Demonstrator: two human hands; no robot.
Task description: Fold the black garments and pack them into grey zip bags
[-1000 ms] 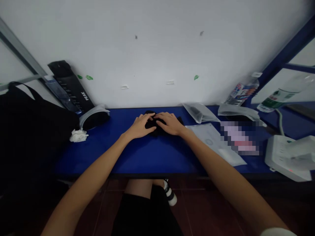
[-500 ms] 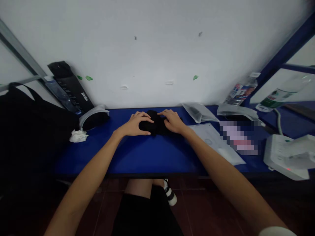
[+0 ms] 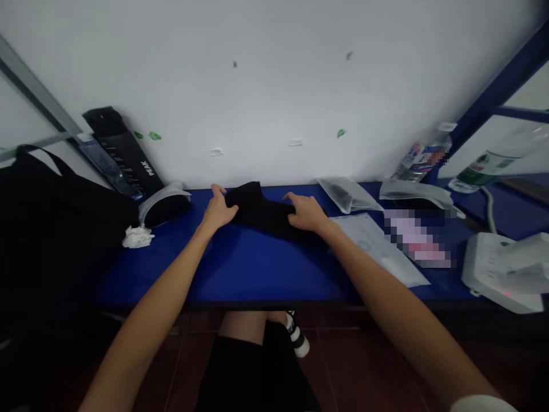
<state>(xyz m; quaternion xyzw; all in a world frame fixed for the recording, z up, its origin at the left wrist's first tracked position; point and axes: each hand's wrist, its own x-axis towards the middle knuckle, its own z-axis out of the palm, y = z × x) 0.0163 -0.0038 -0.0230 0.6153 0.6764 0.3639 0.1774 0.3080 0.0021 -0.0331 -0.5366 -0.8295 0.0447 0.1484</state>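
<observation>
Left hand (image 3: pixel 218 209): grip apart, palm down, thumb side against the black cloth (image 3: pixel 259 212). Cloth lies near the far edge of the blue table (image 3: pixel 257 274), bunched, matte. Likely light, soft, limp; best pinched at either end. Right hand (image 3: pixel 306 213): grip apart, fingers (image 3: pixel 291 198) resting on the cloth's right end.

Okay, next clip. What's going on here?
A person has both bare hands on a black cloth lying on a blue table. The left hand is at the cloth's left end, the right hand on its right end. A crumpled tissue lies further left; a plastic bag and paper sheet lie right.
</observation>
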